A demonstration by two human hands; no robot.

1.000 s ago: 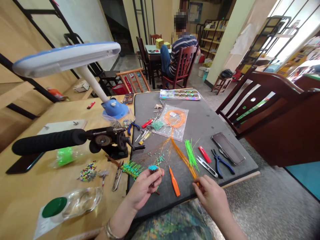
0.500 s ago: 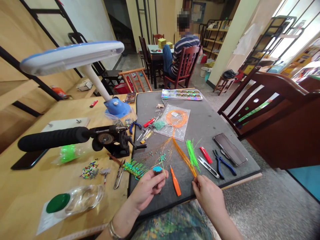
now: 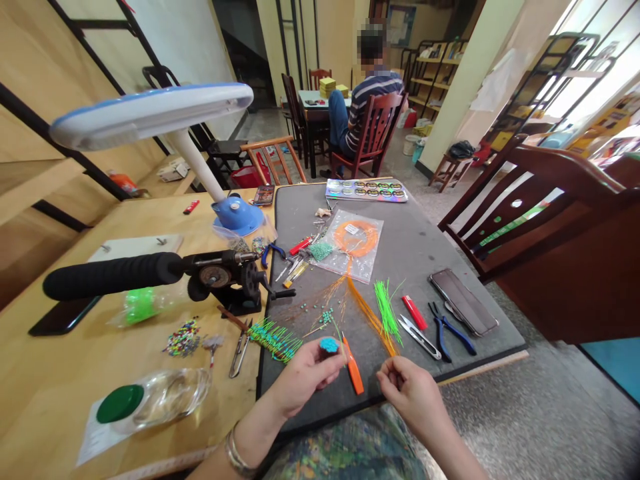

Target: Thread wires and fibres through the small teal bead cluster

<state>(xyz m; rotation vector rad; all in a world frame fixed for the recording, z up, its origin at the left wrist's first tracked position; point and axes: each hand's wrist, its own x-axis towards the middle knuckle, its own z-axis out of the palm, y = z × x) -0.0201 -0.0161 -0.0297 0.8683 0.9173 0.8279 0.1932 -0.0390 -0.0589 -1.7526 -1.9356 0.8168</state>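
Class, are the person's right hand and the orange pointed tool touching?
Apart: the head view shows a strip of bare grey mat between the right hand and the orange tool.

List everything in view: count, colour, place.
seated person: one, striped shirt, back
wooden chairs: several, brown, back and right
desk lamp: one, blue-white, left
hand-crank device: one, black, left
tabletop: one, pale wood, left
mat: one, grey, centre
label sheet: one, silvery, mat rear
bagged coil: one, orange, mat rear
orange strands: one bundle, mat centre
green strands: one bundle, mat right
small beads: uncounted, turquoise, mat centre
awl-like tool: one, orange, mat front
blue-handled pliers: two, mat right, mat's left edge
snips: two, silver, mat right, tabletop
lighter-like items: three, red, mat, tabletop
clear container: one, green-ended, tabletop
flat case: one, dark, mat right
turquoise-topped piece: one, front centre
left hand: one, holding the piece
right hand: one, by orange strands' end
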